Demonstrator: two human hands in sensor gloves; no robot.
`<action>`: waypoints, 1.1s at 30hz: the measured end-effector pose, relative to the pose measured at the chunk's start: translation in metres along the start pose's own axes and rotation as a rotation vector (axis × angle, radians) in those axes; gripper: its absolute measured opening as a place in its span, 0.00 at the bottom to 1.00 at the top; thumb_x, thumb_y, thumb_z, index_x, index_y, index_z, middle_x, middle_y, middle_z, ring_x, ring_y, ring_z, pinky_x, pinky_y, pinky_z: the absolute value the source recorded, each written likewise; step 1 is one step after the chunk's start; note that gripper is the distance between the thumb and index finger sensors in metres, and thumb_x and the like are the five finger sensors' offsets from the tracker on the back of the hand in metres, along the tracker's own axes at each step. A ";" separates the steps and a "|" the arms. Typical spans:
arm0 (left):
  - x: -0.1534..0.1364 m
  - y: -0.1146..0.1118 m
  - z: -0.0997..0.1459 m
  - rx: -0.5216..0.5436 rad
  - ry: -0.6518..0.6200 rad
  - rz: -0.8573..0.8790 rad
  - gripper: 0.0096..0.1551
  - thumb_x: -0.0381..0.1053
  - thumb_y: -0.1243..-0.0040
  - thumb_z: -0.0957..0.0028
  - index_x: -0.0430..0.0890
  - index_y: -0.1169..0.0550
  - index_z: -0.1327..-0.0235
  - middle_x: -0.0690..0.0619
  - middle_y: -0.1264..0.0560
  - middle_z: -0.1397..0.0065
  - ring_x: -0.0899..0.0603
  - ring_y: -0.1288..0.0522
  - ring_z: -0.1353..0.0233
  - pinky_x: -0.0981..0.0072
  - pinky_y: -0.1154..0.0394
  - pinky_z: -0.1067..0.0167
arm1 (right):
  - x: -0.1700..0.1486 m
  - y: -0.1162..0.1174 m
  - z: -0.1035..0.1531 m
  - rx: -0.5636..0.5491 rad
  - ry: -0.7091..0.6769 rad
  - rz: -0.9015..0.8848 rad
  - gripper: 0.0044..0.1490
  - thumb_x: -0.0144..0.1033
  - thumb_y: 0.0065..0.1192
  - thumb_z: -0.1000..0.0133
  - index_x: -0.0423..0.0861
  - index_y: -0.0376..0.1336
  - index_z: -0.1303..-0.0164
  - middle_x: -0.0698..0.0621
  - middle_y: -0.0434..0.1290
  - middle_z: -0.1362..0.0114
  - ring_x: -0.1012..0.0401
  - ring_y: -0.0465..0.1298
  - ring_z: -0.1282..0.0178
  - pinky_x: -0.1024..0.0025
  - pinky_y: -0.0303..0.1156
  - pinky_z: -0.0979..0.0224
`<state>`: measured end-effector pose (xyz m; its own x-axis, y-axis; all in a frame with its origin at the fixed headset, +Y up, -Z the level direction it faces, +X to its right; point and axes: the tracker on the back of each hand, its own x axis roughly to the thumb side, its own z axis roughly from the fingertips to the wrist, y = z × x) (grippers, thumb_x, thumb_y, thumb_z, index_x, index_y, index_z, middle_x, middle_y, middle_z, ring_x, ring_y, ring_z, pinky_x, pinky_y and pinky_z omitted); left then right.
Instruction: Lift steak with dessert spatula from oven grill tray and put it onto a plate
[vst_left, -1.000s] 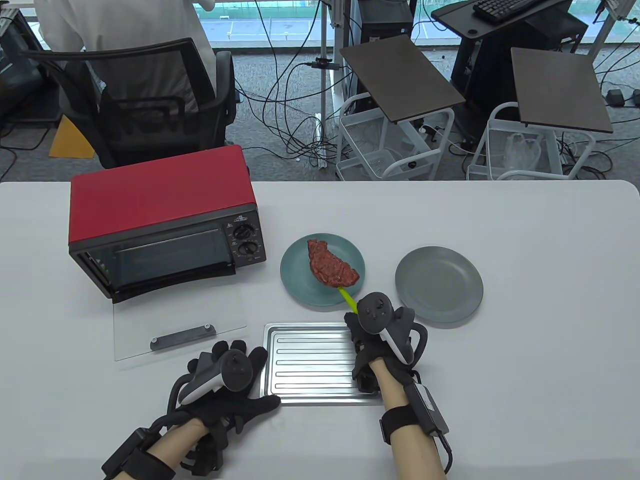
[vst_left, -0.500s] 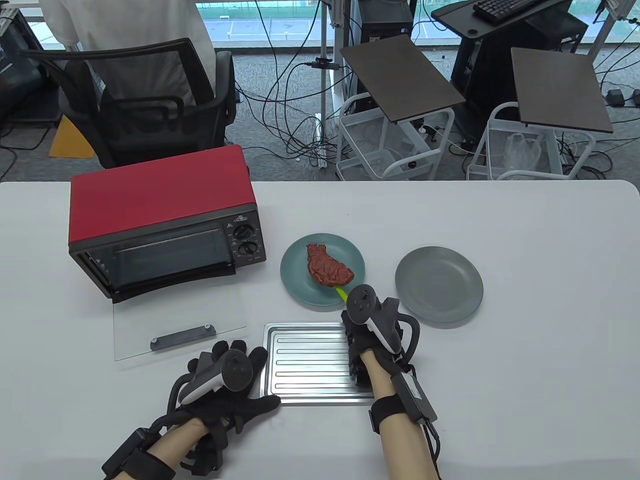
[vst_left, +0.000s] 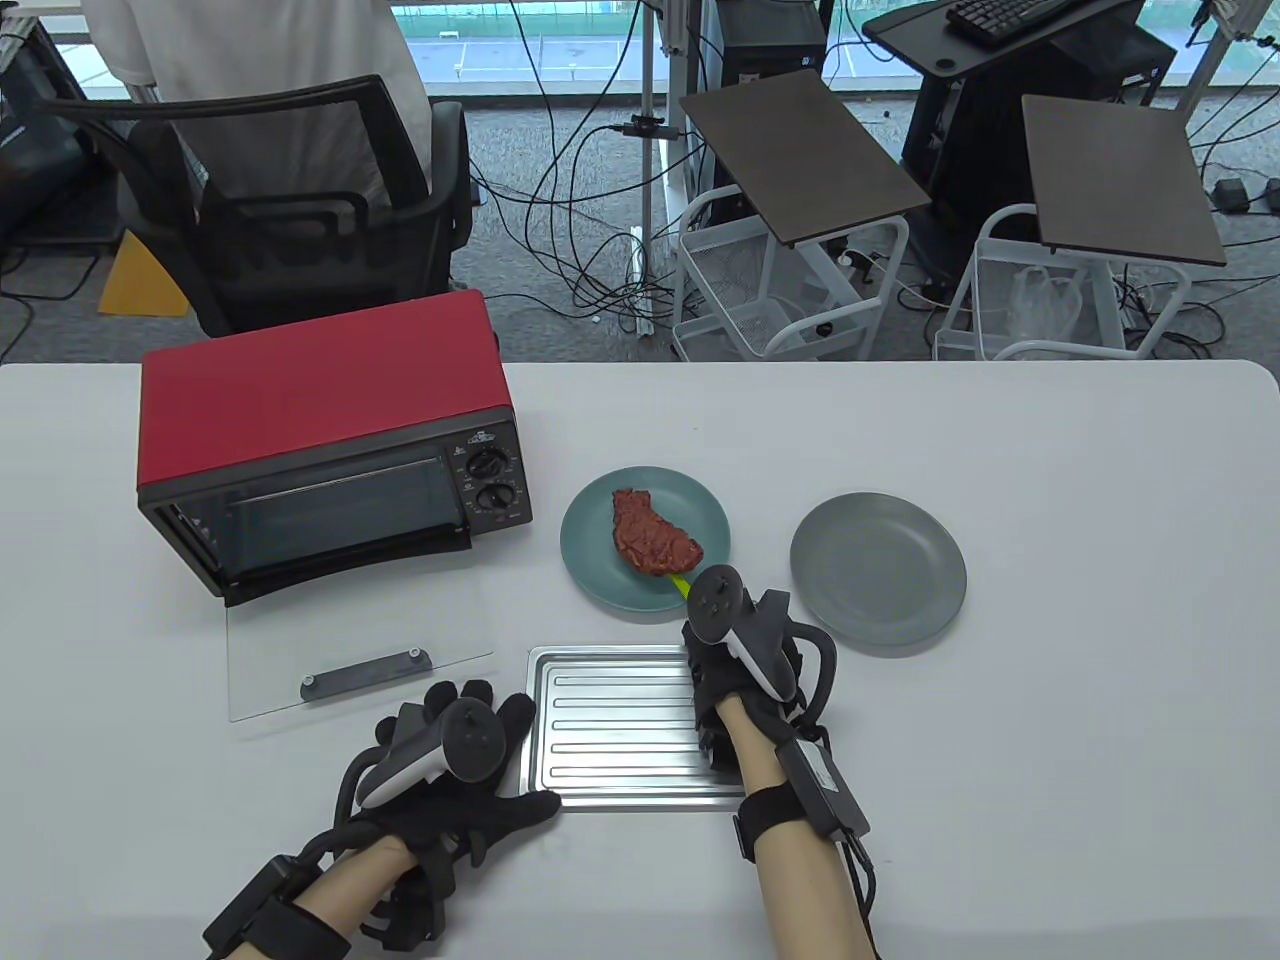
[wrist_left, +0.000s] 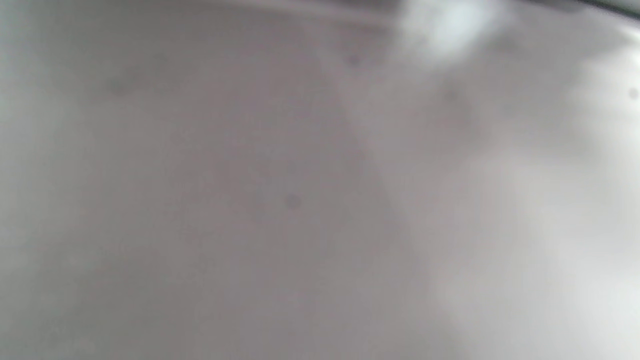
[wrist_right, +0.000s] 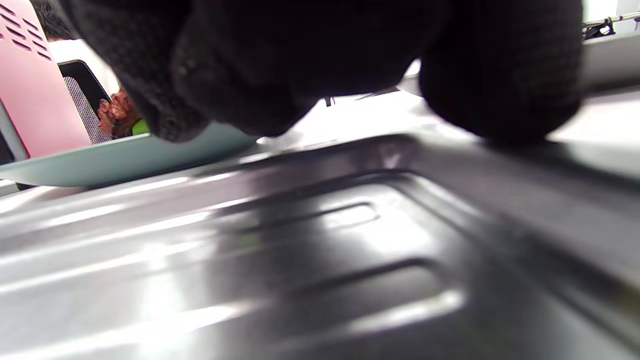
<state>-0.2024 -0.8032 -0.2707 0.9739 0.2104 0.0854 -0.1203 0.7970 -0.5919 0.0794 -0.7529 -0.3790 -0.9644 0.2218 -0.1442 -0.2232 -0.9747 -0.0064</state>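
Observation:
The red-brown steak lies over the teal plate, with the green dessert spatula under its near end. My right hand grips the spatula's handle above the far right corner of the steel grill tray. In the right wrist view the curled gloved fingers hang over the tray, with the teal plate and steak beyond. My left hand rests flat on the table with fingers spread, thumb touching the tray's near left corner. The left wrist view is a grey blur.
A red toaster oven stands at the left with its glass door open flat on the table. A grey plate sits to the right of the teal one. Chair, carts and cables lie beyond the far edge.
My right hand has shifted left and slightly forward with the spatula, carrying the steak further onto the teal plate. The left hand has stayed put.

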 end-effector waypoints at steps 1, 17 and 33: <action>0.000 0.000 0.000 0.000 0.000 0.000 0.62 0.91 0.60 0.63 0.70 0.74 0.31 0.59 0.81 0.21 0.37 0.83 0.18 0.22 0.75 0.32 | 0.000 0.000 0.000 0.000 0.000 0.003 0.25 0.47 0.74 0.58 0.45 0.74 0.56 0.57 0.82 0.79 0.64 0.80 0.83 0.69 0.83 0.65; 0.000 0.000 0.000 -0.003 0.000 -0.005 0.61 0.91 0.61 0.62 0.70 0.74 0.31 0.59 0.81 0.21 0.38 0.83 0.18 0.22 0.75 0.32 | 0.003 -0.004 -0.002 -0.004 0.001 0.081 0.26 0.47 0.75 0.58 0.45 0.74 0.56 0.57 0.82 0.77 0.65 0.79 0.83 0.66 0.83 0.64; 0.000 0.000 0.000 -0.003 0.000 -0.004 0.61 0.91 0.61 0.62 0.70 0.74 0.31 0.59 0.81 0.21 0.38 0.83 0.18 0.22 0.75 0.32 | -0.001 -0.011 -0.002 -0.033 0.012 0.174 0.26 0.48 0.74 0.57 0.45 0.74 0.54 0.58 0.81 0.72 0.65 0.78 0.83 0.63 0.82 0.62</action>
<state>-0.2024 -0.8029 -0.2708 0.9745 0.2066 0.0878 -0.1153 0.7962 -0.5939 0.0836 -0.7424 -0.3808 -0.9863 0.0496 -0.1575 -0.0482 -0.9988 -0.0125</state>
